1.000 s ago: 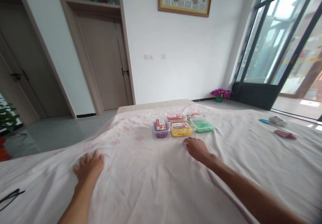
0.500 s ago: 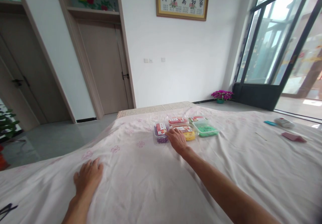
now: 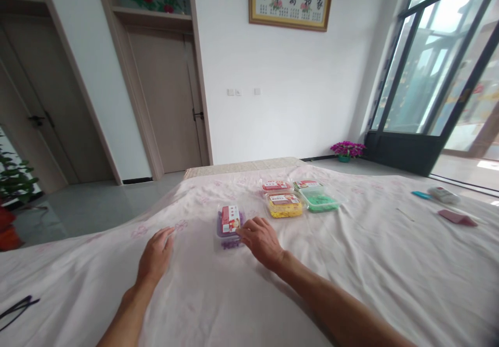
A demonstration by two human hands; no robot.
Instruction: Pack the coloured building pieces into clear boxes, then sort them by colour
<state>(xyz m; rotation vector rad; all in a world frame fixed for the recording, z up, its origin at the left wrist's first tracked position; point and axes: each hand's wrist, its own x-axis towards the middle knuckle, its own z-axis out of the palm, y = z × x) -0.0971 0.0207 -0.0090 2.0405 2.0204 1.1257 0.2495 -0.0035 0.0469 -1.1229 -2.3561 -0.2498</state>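
Note:
A clear lidded plastic box with purple contents [image 3: 230,226] and a red-and-white label sits near the middle of the bed-like surface. My right hand [image 3: 262,242] grips its right edge, fingers bent together against it. My left hand [image 3: 156,253] is to the left of the box, apart from it, with fingers stretched out and nothing in them. Behind my right hand are a box with yellow contents [image 3: 286,210], a box with green contents [image 3: 319,201] and a box with a red label [image 3: 276,186]. What my right fingertips cover is hidden.
A pale flowered sheet [image 3: 202,295] covers the surface. On the right lie a blue item [image 3: 421,195], a white packet [image 3: 444,195] and a folded pink cloth [image 3: 457,217]. Dark thin eyeglass-like arms [image 3: 19,306] show at the left edge.
My right hand has drawn the purple box left and nearer, away from the other boxes. My left hand has moved forward and to the right, towards it.

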